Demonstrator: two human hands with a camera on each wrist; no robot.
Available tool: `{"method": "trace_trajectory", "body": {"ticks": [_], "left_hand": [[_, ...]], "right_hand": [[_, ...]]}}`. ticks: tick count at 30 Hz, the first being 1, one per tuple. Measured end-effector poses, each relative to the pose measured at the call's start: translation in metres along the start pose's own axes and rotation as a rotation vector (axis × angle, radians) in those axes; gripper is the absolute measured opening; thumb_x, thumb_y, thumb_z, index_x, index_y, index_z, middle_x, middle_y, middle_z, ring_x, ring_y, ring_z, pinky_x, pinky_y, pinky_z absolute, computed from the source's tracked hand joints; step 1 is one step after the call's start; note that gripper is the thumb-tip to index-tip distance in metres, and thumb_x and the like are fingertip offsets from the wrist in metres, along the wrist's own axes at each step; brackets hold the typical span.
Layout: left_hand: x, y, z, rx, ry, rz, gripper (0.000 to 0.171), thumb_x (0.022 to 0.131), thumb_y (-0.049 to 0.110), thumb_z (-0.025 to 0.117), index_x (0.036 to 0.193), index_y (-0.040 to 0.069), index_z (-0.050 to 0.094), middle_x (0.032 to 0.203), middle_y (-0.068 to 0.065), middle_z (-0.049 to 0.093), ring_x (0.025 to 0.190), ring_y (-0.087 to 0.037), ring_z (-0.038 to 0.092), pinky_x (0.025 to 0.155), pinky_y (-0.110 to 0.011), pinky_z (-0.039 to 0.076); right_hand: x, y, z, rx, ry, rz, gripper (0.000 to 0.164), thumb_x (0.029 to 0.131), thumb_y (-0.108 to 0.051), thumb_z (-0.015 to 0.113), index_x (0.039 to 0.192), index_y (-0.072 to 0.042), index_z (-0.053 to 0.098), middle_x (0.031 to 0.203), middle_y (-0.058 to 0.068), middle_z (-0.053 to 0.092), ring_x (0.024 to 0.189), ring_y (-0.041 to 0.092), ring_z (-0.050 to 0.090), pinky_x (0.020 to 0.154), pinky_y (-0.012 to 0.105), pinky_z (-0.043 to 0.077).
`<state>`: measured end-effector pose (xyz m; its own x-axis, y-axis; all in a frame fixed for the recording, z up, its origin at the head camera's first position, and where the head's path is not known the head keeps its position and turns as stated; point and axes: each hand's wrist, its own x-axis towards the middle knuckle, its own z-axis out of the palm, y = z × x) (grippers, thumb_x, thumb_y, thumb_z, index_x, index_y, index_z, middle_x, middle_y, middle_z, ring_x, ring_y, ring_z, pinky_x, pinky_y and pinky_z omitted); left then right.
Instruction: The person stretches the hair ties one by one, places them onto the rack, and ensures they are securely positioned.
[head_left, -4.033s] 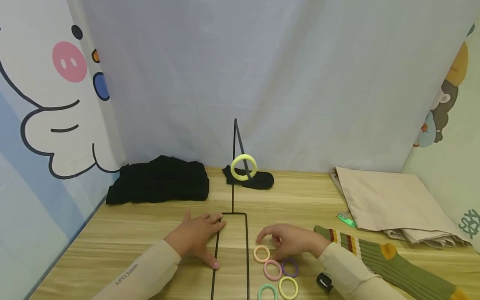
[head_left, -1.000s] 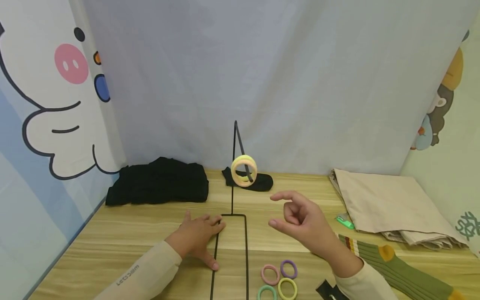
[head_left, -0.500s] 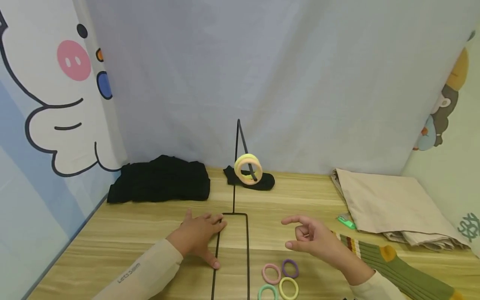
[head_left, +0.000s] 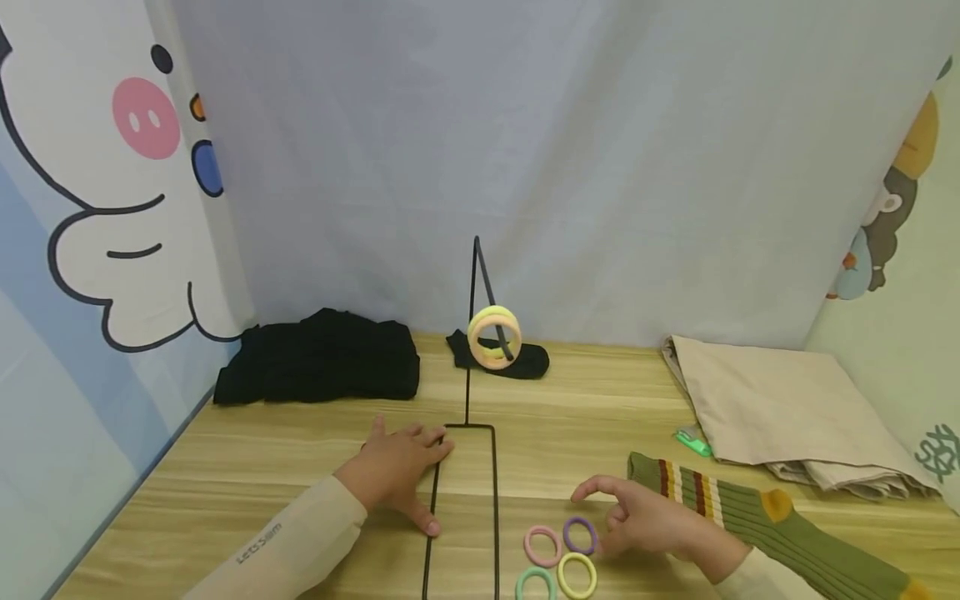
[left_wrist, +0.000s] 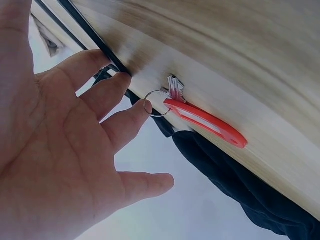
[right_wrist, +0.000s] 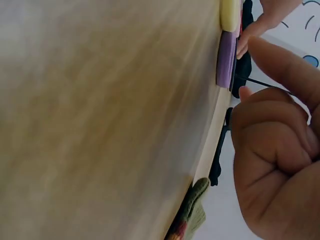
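Observation:
My left hand (head_left: 397, 471) lies spread over the left bar of a black wire stand's base (head_left: 495, 500). In the left wrist view, keys with a red tag (left_wrist: 205, 122) lie beside its fingertips. From the stand's sloping arm hang a yellow ring (head_left: 492, 310) and, in front of it, a peach ring (head_left: 472, 343). My right hand (head_left: 645, 517) holds nothing; its thumb and index finger are apart just right of a purple ring (head_left: 566, 533), the other fingers folded in. Beside that ring lie a pink ring (head_left: 528, 546), a second yellow ring (head_left: 561, 575) and a green ring (head_left: 536, 572).
A folded black cloth (head_left: 322, 358) lies at back left, with a black sock (head_left: 531, 362) behind the stand. At right are a green striped sock (head_left: 817, 542), a beige folded cloth (head_left: 772, 400) and a small green-tagged item (head_left: 693, 442). A grey curtain (head_left: 600, 167) hangs behind.
The peach ring, on the table 4 seconds ago, hangs on the stand's arm. My right hand has come down from near the arm to the purple ring. The left hand stays put.

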<state>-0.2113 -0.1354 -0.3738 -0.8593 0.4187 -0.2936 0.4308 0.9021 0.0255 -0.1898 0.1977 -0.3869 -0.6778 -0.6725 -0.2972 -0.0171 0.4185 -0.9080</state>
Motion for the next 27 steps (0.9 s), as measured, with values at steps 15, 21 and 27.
{"method": "trace_trajectory", "body": {"ticks": [15,21,27], "left_hand": [[0.0006,-0.0001,-0.0012,0.003,0.000,0.002,0.110,0.051,0.073,0.069,0.144,0.024,0.035,0.153,0.002,0.026,0.140,-0.027,0.025,0.104,-0.069,0.013],[0.0021,0.0003,-0.0002,-0.005,-0.012,-0.010,0.110,0.051,0.072,0.069,0.144,0.025,0.034,0.153,0.003,0.025,0.141,-0.027,0.024,0.104,-0.069,0.012],[0.0034,0.0003,0.0012,-0.007,-0.014,-0.015,0.110,0.051,0.072,0.069,0.144,0.026,0.034,0.153,0.004,0.025,0.141,-0.026,0.024,0.104,-0.069,0.012]], "right_hand": [[0.0074,-0.0019,0.0086,-0.087,0.012,0.051,0.044,0.071,0.013,0.063,0.111,-0.002,0.053,0.050,-0.010,0.034,0.042,0.001,0.026,0.042,0.012,0.027],[0.0078,-0.0011,0.0083,-0.098,0.002,0.009,0.036,0.074,0.011,0.063,0.107,0.000,0.053,0.051,-0.010,0.035,0.042,-0.001,0.027,0.042,0.011,0.026],[0.0085,-0.0011,0.0101,-0.118,0.011,-0.018,0.031,0.079,0.007,0.062,0.108,0.001,0.052,0.051,-0.010,0.035,0.042,-0.001,0.027,0.042,0.010,0.026]]}}
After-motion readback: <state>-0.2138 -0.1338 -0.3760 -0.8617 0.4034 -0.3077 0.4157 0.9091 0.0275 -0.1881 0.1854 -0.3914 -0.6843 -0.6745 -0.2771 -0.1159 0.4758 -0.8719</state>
